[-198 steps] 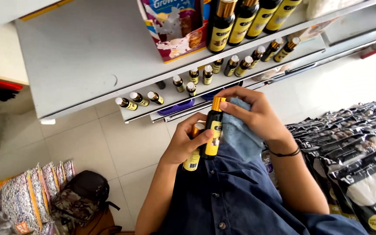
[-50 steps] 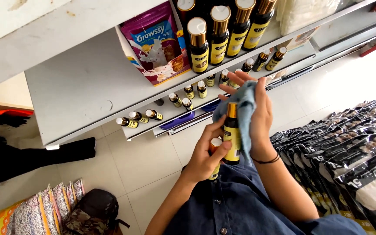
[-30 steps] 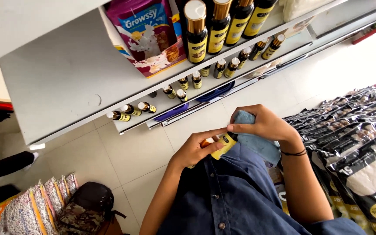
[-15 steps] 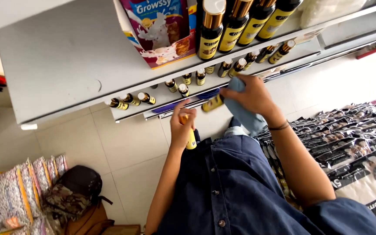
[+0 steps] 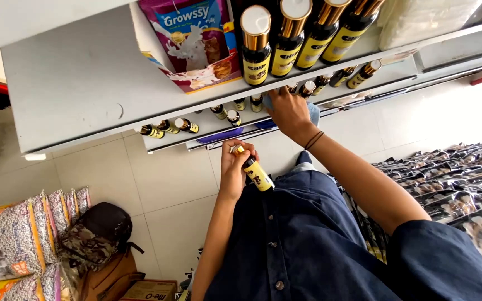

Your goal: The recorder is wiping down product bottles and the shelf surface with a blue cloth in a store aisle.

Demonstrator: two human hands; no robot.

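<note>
My left hand (image 5: 234, 169) grips a small dark bottle (image 5: 255, 171) with a yellow label and gold cap, held tilted in front of my dark blue shirt. My right hand (image 5: 289, 111) reaches up to the lower white shelf (image 5: 207, 136), its fingers among the small gold-capped bottles (image 5: 314, 85) standing there, with a light blue cloth (image 5: 312, 113) bunched under the palm. Whether it grips a bottle is hidden. A black band circles that wrist.
The upper shelf (image 5: 73, 83) carries tall dark bottles (image 5: 256, 47) with gold caps and a pink and blue box (image 5: 196, 42). More small bottles (image 5: 165, 127) lie further left. Black packets (image 5: 464, 178) hang at right. Patterned bags (image 5: 23, 239) and a dark backpack (image 5: 93, 228) sit on the tiled floor.
My right hand has gone from in front of my chest up onto the lower shelf with the cloth. My left hand keeps one small bottle and has lowered it slightly.
</note>
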